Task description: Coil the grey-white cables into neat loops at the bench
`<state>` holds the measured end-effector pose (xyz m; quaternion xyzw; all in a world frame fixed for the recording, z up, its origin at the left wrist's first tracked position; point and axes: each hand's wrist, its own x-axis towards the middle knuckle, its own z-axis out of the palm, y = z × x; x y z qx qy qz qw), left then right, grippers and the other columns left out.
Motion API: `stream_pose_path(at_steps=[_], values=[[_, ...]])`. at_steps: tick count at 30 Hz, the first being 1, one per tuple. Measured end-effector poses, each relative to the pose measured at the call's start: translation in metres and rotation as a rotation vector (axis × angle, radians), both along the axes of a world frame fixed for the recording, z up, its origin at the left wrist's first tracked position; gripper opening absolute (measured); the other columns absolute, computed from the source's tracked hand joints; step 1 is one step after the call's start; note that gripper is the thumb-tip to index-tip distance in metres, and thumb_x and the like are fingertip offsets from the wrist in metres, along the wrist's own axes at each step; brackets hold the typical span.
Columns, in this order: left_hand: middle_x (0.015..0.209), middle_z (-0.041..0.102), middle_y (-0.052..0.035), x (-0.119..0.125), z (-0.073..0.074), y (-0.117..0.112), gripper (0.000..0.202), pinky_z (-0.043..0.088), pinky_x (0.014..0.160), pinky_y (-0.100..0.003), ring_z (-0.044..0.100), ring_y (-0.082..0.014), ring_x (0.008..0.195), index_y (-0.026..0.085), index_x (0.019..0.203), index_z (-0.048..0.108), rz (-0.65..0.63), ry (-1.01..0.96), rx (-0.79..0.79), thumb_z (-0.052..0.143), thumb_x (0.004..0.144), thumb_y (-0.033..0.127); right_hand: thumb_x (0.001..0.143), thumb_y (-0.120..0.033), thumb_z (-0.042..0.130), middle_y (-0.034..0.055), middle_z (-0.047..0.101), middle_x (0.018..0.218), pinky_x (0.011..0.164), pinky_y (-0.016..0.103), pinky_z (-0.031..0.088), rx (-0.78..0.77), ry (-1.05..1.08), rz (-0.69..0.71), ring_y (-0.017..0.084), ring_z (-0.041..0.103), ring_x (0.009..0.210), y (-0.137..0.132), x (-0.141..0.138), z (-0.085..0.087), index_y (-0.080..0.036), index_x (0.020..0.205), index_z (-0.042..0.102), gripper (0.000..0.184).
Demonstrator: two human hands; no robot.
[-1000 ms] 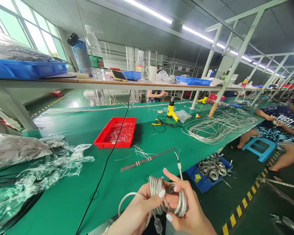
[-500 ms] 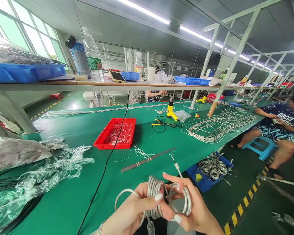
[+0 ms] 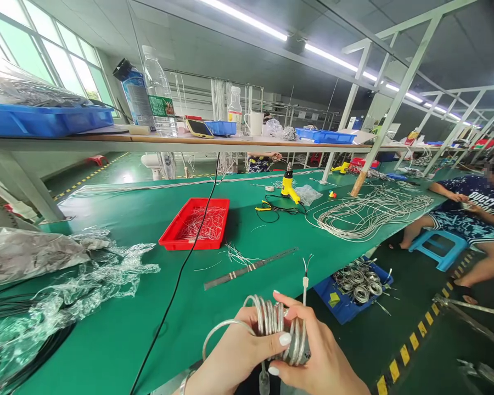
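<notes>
Both of my hands hold a coil of silver-grey cable (image 3: 276, 325) at the near edge of the green table (image 3: 239, 230). My left hand (image 3: 234, 356) grips the coil from the left, thumb across its turns. From the right, my right hand (image 3: 319, 359) wraps its fingers over the same coil. The cable's free end (image 3: 305, 274) sticks up above the coil, with thin bare wires at its tip. A loose loop of the cable (image 3: 218, 332) hangs out to the left.
A metal ruler (image 3: 249, 268) and loose wire bits lie beyond my hands. Behind them sit a red tray of wire pieces (image 3: 195, 224), a yellow heat gun (image 3: 288, 185) and a spread of cable (image 3: 366, 211). Plastic wrap (image 3: 61, 280) lies left. A blue bin of coils (image 3: 356, 285) stands below. A person sits at right.
My right hand has closed over the coil, pressing its separate loop against the main bundle. The free end has swung upright.
</notes>
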<state>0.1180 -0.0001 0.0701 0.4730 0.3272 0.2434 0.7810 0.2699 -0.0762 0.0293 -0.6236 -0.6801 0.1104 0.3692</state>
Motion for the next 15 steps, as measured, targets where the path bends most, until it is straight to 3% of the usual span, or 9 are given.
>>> stream_pose_path(at_steps=[5,9,15], values=[[0.079,0.069,-0.0020,0.001,-0.002,0.000,0.046,0.048,0.072,-0.026,0.062,-0.0159,0.076,0.014,0.087,0.066,0.022,-0.012,0.000,0.090,0.052,0.033,0.065,-0.026,0.072,0.0034,0.055,0.135,0.084,0.031,0.059,0.085,-0.071,-0.008,0.021,0.065,0.107,0.000,0.000,-0.002,-0.031,0.127,0.029,0.076],[0.079,0.067,0.0004,0.000,-0.009,-0.001,0.054,0.047,0.071,-0.026,0.062,-0.0155,0.078,0.015,0.085,0.058,0.057,0.038,-0.034,0.091,0.047,0.034,0.064,-0.022,0.072,0.0041,0.055,0.134,0.087,0.032,0.058,0.114,-0.082,-0.010,0.021,0.063,0.112,-0.001,-0.002,-0.003,-0.029,0.120,0.035,0.068],[0.074,0.064,0.0022,0.000,-0.012,-0.003,0.048,0.046,0.067,-0.025,0.058,-0.0135,0.071,0.016,0.077,0.058,0.063,0.113,0.054,0.090,0.048,0.036,0.065,-0.022,0.067,0.0009,0.057,0.132,0.086,0.033,0.058,-0.105,-0.011,-0.082,0.021,0.063,0.109,0.000,-0.003,0.005,-0.030,0.117,0.042,0.058]])
